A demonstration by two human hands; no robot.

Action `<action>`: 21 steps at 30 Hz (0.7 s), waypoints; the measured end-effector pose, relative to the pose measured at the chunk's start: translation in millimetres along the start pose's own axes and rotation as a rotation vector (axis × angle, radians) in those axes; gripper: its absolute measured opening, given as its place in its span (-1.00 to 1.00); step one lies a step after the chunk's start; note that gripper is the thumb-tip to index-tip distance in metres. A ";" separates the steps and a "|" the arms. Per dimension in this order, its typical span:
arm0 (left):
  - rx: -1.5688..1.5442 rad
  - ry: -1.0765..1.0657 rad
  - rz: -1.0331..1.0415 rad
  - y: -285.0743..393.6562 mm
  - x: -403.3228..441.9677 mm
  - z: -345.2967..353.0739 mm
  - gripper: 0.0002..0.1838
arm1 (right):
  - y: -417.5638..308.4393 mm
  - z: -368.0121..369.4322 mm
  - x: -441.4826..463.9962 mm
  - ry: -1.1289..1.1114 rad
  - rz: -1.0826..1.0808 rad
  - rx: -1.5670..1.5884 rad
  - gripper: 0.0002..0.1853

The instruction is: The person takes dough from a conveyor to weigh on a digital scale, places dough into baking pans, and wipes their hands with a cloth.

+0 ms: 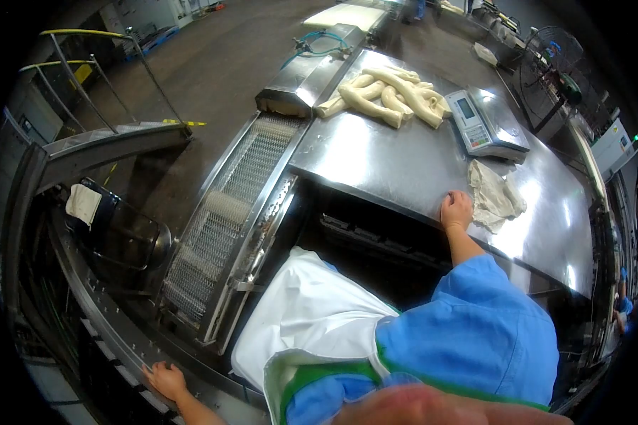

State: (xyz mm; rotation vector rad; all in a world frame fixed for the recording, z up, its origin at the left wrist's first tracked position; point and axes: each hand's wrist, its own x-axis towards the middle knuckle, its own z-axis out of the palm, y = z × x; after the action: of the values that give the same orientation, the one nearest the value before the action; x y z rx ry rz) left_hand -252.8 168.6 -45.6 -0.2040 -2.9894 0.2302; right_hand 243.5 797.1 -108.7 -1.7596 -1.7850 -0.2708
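Note:
My left hand [166, 381] rests on a long metal rail [117, 322] at the lower left, fingers somewhat apart and nothing held. On the near edge of the steel table [383, 170] lies my right hand [456, 210], its fingers loosely curled in with no object showing in them. Right beside it is a crumpled beige cloth [493, 195]. Farther back on the table, a pile of several long, pale dough rolls [386, 95] sits to the left of a digital scale [485, 124].
A wire-mesh conveyor [227, 212] runs along the table's left side, under a metal housing [312, 67]. At the left stand a chair with a cloth [84, 203] on it and steps with a yellow handrail [85, 32]. A large fan [556, 67] is at the back right.

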 end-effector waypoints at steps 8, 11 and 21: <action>-0.002 -0.004 0.001 2.3 -1.0 -3.2 -0.74 | -1.9 -1.8 0.1 -0.005 0.015 -0.007 -0.84; -0.001 -0.002 0.021 0.6 0.3 -2.1 -0.74 | 1.2 1.3 0.4 0.001 0.005 0.002 -0.84; 0.006 -0.038 -0.028 10.6 -3.7 -12.5 -0.72 | -0.5 -2.0 -0.1 -0.039 0.033 0.008 -0.82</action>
State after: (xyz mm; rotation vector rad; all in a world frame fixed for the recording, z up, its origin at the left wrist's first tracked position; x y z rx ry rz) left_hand -246.1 180.3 -35.5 -0.1593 -3.0262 0.2429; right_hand 243.5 795.9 -107.0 -1.7988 -1.7796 -0.2173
